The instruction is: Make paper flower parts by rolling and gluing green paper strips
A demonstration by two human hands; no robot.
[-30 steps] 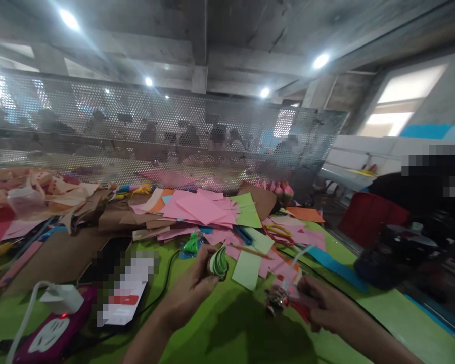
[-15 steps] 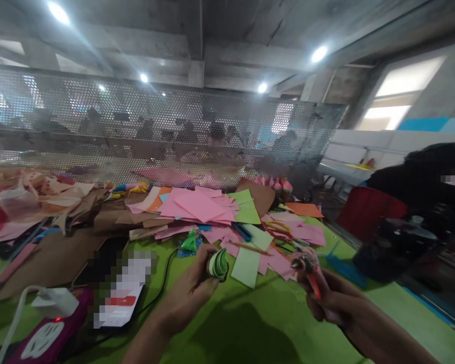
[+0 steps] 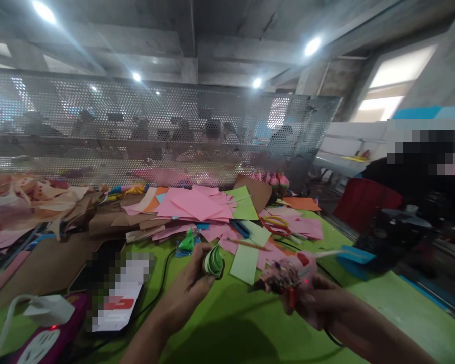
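Head view, lower centre: our left hand (image 3: 191,284) pinches a green paper roll (image 3: 214,261); lower right, our right hand (image 3: 324,305) grips a glue gun (image 3: 300,264). Gluing seems the step; next needs careful aim.

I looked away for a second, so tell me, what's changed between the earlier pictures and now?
The right hand has turned the glue gun: its nozzle first swung right and up, away from the green paper roll, then back left and down. Nothing was taken hold of or let go. The left hand still holds the roll, and the pink paper pile lies as it was.
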